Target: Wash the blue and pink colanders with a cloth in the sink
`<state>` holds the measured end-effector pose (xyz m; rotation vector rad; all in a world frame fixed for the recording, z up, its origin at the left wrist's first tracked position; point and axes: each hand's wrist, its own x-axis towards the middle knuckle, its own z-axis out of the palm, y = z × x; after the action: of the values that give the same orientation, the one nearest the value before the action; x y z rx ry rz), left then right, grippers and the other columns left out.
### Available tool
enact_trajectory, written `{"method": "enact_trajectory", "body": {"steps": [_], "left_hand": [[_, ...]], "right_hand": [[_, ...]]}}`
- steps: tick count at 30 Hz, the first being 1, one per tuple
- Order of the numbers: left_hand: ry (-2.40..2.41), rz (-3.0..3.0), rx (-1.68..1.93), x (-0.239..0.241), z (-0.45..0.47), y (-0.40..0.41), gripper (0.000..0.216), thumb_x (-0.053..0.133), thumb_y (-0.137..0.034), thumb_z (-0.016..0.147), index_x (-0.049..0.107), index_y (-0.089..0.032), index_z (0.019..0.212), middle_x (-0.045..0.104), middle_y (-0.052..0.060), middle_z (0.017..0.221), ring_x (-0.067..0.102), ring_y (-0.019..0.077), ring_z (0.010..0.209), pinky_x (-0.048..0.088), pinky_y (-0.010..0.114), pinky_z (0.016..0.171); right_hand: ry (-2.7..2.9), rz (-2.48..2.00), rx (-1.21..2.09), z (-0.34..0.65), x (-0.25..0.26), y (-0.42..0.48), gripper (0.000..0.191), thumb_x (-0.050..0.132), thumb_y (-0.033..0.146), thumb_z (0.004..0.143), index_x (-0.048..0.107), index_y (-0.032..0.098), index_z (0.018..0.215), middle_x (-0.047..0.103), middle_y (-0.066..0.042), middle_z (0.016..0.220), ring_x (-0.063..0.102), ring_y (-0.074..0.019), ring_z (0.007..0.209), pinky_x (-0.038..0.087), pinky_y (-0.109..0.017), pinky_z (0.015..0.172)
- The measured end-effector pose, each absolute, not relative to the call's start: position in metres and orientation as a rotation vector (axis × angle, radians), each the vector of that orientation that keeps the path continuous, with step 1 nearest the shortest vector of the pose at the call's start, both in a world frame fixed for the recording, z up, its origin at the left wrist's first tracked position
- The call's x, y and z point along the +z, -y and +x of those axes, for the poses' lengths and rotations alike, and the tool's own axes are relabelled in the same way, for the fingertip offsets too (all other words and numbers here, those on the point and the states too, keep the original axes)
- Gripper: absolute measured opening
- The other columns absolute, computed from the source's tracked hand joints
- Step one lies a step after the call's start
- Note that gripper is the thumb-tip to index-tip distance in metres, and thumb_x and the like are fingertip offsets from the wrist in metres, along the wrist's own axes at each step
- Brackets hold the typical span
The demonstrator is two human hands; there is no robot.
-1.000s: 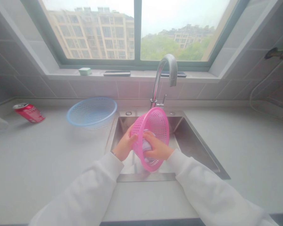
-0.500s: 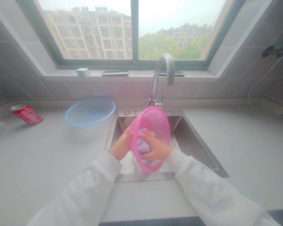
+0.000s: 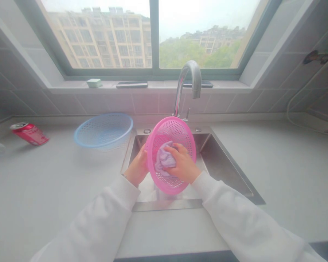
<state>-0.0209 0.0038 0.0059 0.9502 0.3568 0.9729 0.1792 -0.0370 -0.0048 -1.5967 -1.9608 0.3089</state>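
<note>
A pink plastic colander [image 3: 190, 136] is held tilted over the sink, its opening turned toward me. My left hand [image 3: 138, 167] grips it from the left, with the fingertips hidden behind its wall. Inside the colander, my right hand [image 3: 184, 165] is closed on a crumpled light purple cloth [image 3: 164, 160] that lies against the inner surface. Below is the stainless steel sink [image 3: 226, 167], partly covered by the colander and my arms.
A curved faucet [image 3: 194, 76] rises behind the colander. On the left counter stand a light blue basket [image 3: 104, 133] and a tilted red can [image 3: 30, 133]. The windowsill carries a pale green block [image 3: 94, 83] and a flat dark-edged object [image 3: 131, 84].
The colander has turned to face me more squarely and risen slightly. My right hand and the cloth have shifted a little across its inside, and more of the cloth shows.
</note>
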Motion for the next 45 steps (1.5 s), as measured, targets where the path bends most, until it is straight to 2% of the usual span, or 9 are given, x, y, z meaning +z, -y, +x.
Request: {"method": "enact_trajectory", "body": {"steps": [7,12,15,23,29,35,38,41,45], "left_hand": [[-0.340,1.009,0.985,0.002,-0.022,-0.005,0.078,0.069,-0.071,0.086,0.059,-0.025,0.148,0.059,0.013,0.156,0.046,0.0373,0.151,0.039,0.052,0.126],[-0.321,0.993,0.975,0.006,-0.021,-0.003,0.080,0.072,-0.072,0.083,0.059,-0.026,0.148,0.062,0.013,0.153,0.048,0.0385,0.150,0.041,0.054,0.124],[-0.306,1.016,0.953,0.010,-0.019,-0.001,0.082,0.072,-0.073,0.083,0.057,-0.026,0.149,0.060,0.013,0.154,0.049,0.0395,0.149,0.043,0.055,0.122],[-0.295,1.037,0.986,0.014,-0.014,0.003,0.087,0.078,-0.068,0.080,0.054,-0.024,0.151,0.055,0.016,0.159,0.048,0.0392,0.150,0.044,0.054,0.121],[-0.364,0.986,0.975,0.006,-0.016,-0.002,0.091,0.082,-0.065,0.078,0.051,-0.024,0.153,0.052,0.016,0.160,0.044,0.0391,0.152,0.043,0.055,0.121],[-0.349,1.045,1.041,0.000,-0.014,-0.002,0.097,0.088,-0.062,0.073,0.047,-0.031,0.155,0.057,0.012,0.157,0.052,0.0368,0.145,0.049,0.050,0.116],[-0.356,1.100,1.072,0.001,-0.011,-0.001,0.096,0.091,-0.057,0.072,0.049,-0.032,0.155,0.055,0.010,0.158,0.050,0.0348,0.147,0.049,0.045,0.117],[-0.324,1.149,1.033,0.004,-0.010,0.002,0.096,0.091,-0.058,0.071,0.051,-0.031,0.154,0.055,0.010,0.158,0.048,0.0370,0.148,0.046,0.047,0.120],[-0.326,1.217,0.959,0.007,-0.011,0.006,0.104,0.094,-0.061,0.064,0.051,-0.032,0.154,0.054,0.011,0.159,0.046,0.0394,0.149,0.040,0.050,0.123]], "right_hand": [[1.983,-1.394,0.603,0.185,-0.009,0.033,0.097,0.090,0.039,0.072,0.045,0.027,0.156,0.042,-0.018,0.157,0.034,-0.0384,0.153,0.028,-0.063,0.126],[2.046,-1.423,0.755,0.190,-0.003,0.035,0.119,0.094,0.038,0.063,0.032,0.027,0.164,0.024,-0.020,0.169,0.019,-0.0408,0.160,0.021,-0.064,0.128],[2.073,-1.462,0.768,0.188,-0.001,0.037,0.123,0.093,0.033,0.062,0.028,0.025,0.165,0.019,-0.022,0.171,0.017,-0.0410,0.161,0.023,-0.062,0.127],[1.997,-1.428,0.563,0.182,-0.005,0.035,0.093,0.076,0.010,0.065,0.048,0.026,0.152,0.045,-0.016,0.153,0.042,-0.0355,0.147,0.035,-0.059,0.123],[1.723,-1.397,0.581,0.187,-0.022,0.024,0.068,0.072,0.010,0.066,0.063,0.024,0.132,0.060,-0.012,0.135,0.055,-0.0326,0.135,0.040,-0.055,0.119],[1.469,-1.377,0.823,0.180,-0.018,0.024,0.067,0.068,0.011,0.061,0.062,0.025,0.126,0.068,-0.007,0.129,0.065,-0.0295,0.120,0.048,-0.053,0.111],[1.287,-1.224,1.096,0.170,-0.006,0.031,0.061,0.073,0.017,0.063,0.062,0.026,0.122,0.073,-0.003,0.112,0.070,-0.0258,0.102,0.057,-0.046,0.097],[1.084,-1.021,1.326,0.168,0.006,0.034,0.051,0.079,0.034,0.071,0.063,0.027,0.119,0.075,-0.003,0.106,0.073,-0.0260,0.097,0.062,-0.043,0.088],[0.971,-0.932,1.415,0.185,0.015,0.030,0.052,0.073,0.062,0.077,0.067,0.027,0.115,0.077,-0.008,0.109,0.073,-0.0335,0.106,0.061,-0.052,0.094]]}}
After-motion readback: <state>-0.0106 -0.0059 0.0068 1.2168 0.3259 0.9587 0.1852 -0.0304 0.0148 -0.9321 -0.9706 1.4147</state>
